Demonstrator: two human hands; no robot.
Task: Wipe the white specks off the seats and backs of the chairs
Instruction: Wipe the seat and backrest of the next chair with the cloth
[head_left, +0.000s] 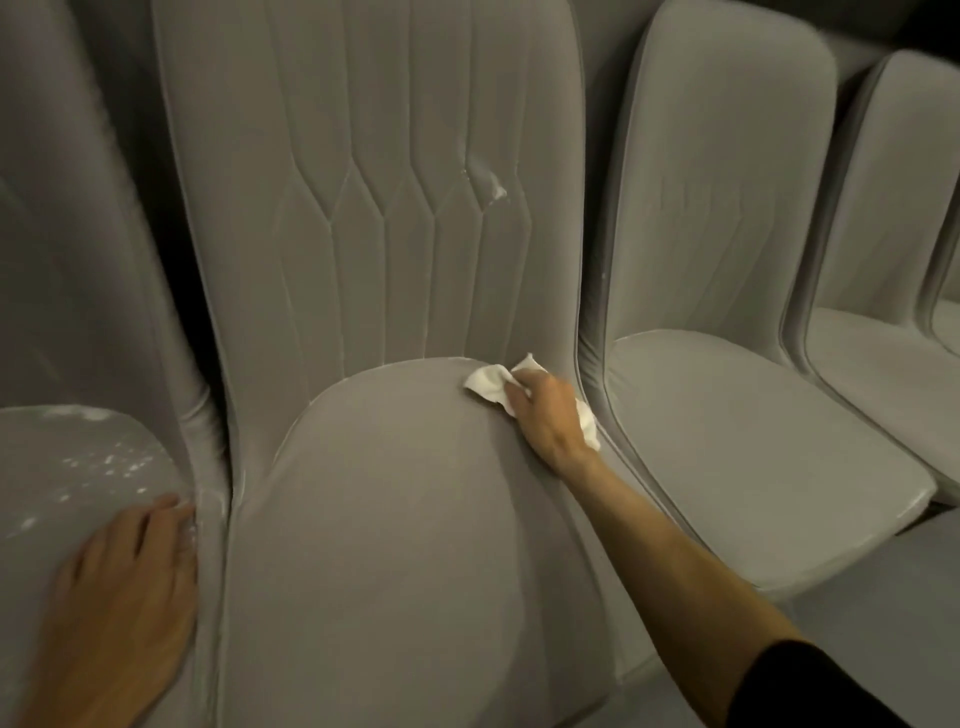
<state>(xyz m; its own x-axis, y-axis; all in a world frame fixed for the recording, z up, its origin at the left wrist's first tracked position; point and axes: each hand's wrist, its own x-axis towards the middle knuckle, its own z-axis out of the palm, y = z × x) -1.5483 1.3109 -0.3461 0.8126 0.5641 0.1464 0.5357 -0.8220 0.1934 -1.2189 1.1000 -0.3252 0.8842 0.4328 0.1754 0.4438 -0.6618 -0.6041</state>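
Note:
A grey upholstered chair fills the middle, with its seat (395, 519) in front of me and its stitched back (363, 208) behind. My right hand (545, 415) holds a crumpled white cloth (488, 387) pressed on the seat's back right corner. A white smear (493, 189) marks the right side of the back. Pale residue lines the seam where seat and back meet. The chair seat on the left (67, 467) carries several white specks (117, 462). My left hand (124, 587) lies flat on that seat's right edge, fingers straight.
Two more grey chairs stand in a row to the right, the nearer one (727, 415) close beside my right hand, the farther one (893, 338) at the frame's edge. Narrow dark gaps separate the chairs. Grey floor (857, 571) shows at the lower right.

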